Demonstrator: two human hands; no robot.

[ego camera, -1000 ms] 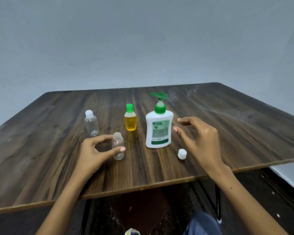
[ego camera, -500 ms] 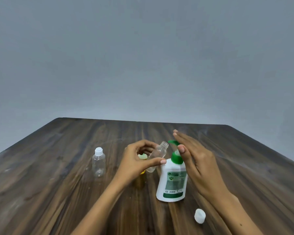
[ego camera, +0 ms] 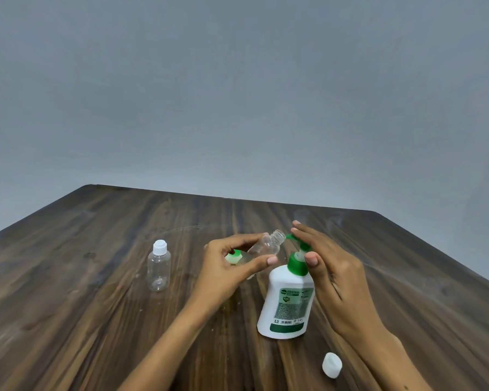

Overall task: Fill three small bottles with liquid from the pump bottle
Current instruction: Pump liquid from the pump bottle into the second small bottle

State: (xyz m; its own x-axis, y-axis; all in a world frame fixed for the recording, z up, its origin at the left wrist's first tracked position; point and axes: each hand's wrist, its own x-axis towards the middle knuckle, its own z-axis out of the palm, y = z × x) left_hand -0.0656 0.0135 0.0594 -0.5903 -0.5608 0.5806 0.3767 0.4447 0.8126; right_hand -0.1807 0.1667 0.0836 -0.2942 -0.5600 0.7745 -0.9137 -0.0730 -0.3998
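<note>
Pinching tilted uncapped small bottle [ego camera: 266,246] in left hand [ego camera: 228,268], mouth by green pump head [ego camera: 295,240]; flat right hand [ego camera: 333,273] fingers on top.

Counter [ego camera: 96,320]: dark brown wood grain with lighter streaks. Pump bottle [ego camera: 287,306]: white body, green pump head and collar, green-and-white printed label with a green band at the base. Capped small bottle [ego camera: 159,266]: clear, white cap. Held small bottle [ego camera: 267,245]: clear, uncapped. Loose cap [ego camera: 332,364]: white. Wall [ego camera: 237,94]: plain grey.
</note>
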